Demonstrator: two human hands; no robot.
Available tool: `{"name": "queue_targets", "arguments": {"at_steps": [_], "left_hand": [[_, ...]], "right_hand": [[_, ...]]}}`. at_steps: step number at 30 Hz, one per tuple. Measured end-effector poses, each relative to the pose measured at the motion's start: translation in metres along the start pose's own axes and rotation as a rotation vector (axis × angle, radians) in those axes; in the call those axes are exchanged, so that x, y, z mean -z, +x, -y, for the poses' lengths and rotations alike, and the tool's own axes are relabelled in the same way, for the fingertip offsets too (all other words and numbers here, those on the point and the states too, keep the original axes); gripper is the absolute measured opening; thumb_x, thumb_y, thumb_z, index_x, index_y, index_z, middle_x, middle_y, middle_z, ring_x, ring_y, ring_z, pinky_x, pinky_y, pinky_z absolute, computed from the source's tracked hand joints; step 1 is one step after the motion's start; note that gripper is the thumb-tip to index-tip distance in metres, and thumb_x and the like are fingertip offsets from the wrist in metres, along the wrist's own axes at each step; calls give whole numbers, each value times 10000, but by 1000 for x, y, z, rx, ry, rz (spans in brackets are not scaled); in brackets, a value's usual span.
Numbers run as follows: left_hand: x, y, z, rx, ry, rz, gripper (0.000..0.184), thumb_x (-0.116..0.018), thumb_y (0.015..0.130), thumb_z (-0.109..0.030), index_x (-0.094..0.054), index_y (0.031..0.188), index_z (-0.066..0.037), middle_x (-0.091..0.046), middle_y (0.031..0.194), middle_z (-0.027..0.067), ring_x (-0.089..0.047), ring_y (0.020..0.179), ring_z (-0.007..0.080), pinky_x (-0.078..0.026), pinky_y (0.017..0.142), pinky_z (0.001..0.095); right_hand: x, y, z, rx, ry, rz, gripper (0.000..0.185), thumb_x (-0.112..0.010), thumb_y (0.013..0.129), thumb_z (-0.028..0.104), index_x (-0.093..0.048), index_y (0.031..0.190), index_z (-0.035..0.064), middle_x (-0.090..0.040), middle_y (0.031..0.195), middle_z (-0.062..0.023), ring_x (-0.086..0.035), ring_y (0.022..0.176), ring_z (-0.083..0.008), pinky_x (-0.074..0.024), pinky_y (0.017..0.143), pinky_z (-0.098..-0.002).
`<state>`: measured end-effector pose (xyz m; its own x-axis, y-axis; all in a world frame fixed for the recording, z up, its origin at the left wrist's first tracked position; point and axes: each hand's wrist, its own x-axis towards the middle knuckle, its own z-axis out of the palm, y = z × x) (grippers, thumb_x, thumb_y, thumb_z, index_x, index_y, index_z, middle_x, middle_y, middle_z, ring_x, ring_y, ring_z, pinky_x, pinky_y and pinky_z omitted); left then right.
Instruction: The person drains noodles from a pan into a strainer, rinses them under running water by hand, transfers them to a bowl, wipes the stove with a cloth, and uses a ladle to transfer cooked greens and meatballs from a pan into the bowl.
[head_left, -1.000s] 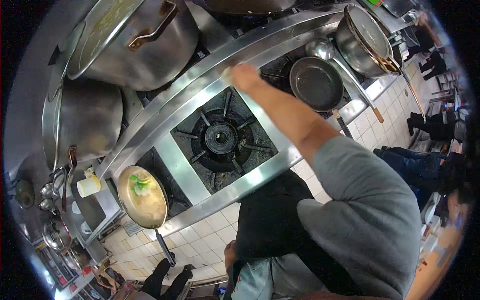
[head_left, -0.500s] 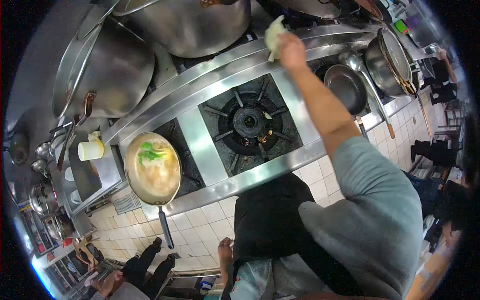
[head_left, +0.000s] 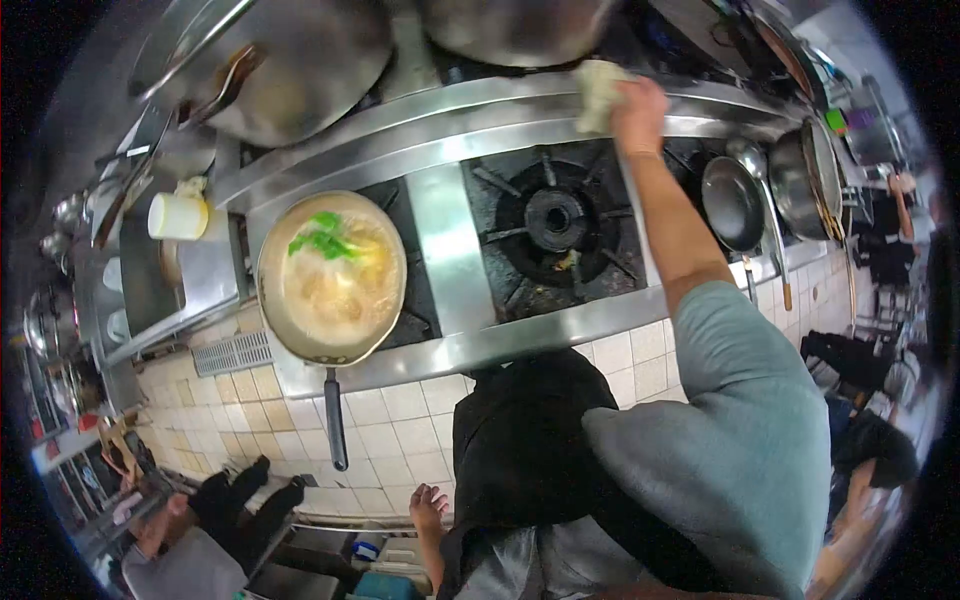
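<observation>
My right hand reaches to the back of the stove, its fingers closed on a pale, crumpled cloth. The cloth lies against the raised steel ledge behind an unlit burner. Low by my side, my left hand hangs open with its fingers loosely bent and nothing in it. To the left, a frying pan sits on the stove, its black handle pointing toward me. Pale, foamy liquid fills the pan, with bright green leaves and yellowish pieces in it.
Large stockpots stand behind the ledge. A dark skillet, a ladle and stacked metal pots are at the right. A white container stands at the left. Other people are at the lower left and far right.
The view has shifted, so the stove sits differently in the frame. My right hand and the cloth have come slightly closer to the burner. My left hand still hangs low.
</observation>
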<state>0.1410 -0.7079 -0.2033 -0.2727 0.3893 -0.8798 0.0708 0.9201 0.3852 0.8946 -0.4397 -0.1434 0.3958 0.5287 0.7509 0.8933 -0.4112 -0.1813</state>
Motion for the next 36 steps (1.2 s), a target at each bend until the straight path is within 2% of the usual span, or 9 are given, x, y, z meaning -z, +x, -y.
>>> {"name": "queue_targets", "arguments": {"at_steps": [5, 8, 11, 14, 20, 24, 27, 31, 36], "left_hand": [[74, 73, 130, 127, -134, 379, 270, -508, 945, -209, -556, 1169, -66, -638, 967, 92, -634, 723, 187, -488, 572, 312], [72, 66, 135, -236, 820, 183, 366, -525, 934, -206, -530, 1256, -32, -623, 1100, 145, -642, 941, 260, -513, 765, 352], [92, 94, 165, -769, 852, 168, 397, -535, 930, -220, -496, 1283, -43, -618, 1108, 139, -644, 875, 248, -515, 700, 352], [28, 2, 15, -6, 238, 49, 442, -545, 927, -231, -447, 1323, -60, -616, 1104, 134, -631, 812, 228, -504, 635, 344], [6, 4, -10, -44, -37, 15, 453, -537, 930, -245, -439, 1324, -47, -624, 1087, 120, -617, 759, 203, -489, 598, 326], [-3, 8, 8, -3, -34, 46, 462, -539, 928, -261, -440, 1322, -42, -628, 1095, 127, -624, 770, 205, -490, 600, 330], [-21, -19, -7, 82, 212, 60, 444, -525, 934, -246, -448, 1309, -20, -609, 1143, 145, -625, 834, 218, -497, 616, 342], [15, 42, 77, -148, 395, 145, 420, -508, 939, -264, -473, 1286, -31, -602, 1139, 139, -611, 832, 237, -477, 628, 329], [15, 17, 23, 50, 119, 91, 441, -520, 927, -281, -472, 1289, -34, -615, 1068, 118, -610, 812, 232, -485, 628, 336]], "right_hand": [[-32, -21, 30, -640, -19, 186, 215, -590, 727, 58, -621, 939, 47, -615, 979, -178, -571, 931, -381, -467, 833, -436], [-69, -50, 100, -383, -49, 208, 217, -593, 751, 159, -609, 910, 13, -622, 924, -187, -597, 859, -382, -492, 782, -457], [-72, -47, 215, -413, 153, 440, 179, -612, 761, 138, -625, 912, 43, -651, 928, -189, -637, 881, -356, -507, 786, -455], [-88, -41, 290, -413, 300, 692, 151, -615, 762, 145, -654, 870, 46, -661, 946, -196, -645, 894, -351, -509, 814, -441], [-66, -20, 280, -419, 981, 526, 304, -774, 679, 151, -630, 929, 56, -661, 892, -93, -622, 814, -216, -503, 771, -323], [-9, -5, 160, -711, 899, 617, 177, -612, 795, 80, -696, 944, 32, -698, 856, -93, -647, 776, -186, -512, 743, -328], [-14, -28, 120, -653, 557, 430, 257, -577, 812, 143, -680, 1020, 32, -693, 954, -157, -668, 876, -267, -511, 792, -363], [-40, -45, 166, -245, -18, 957, 466, -591, 826, 316, -570, 1200, 39, -609, 1137, -220, -582, 1064, -363, -455, 927, -419], [-60, -66, 248, 185, 253, 793, 375, -608, 838, 291, -570, 1105, 29, -581, 1157, -225, -556, 1089, -354, -429, 956, -431]]}}
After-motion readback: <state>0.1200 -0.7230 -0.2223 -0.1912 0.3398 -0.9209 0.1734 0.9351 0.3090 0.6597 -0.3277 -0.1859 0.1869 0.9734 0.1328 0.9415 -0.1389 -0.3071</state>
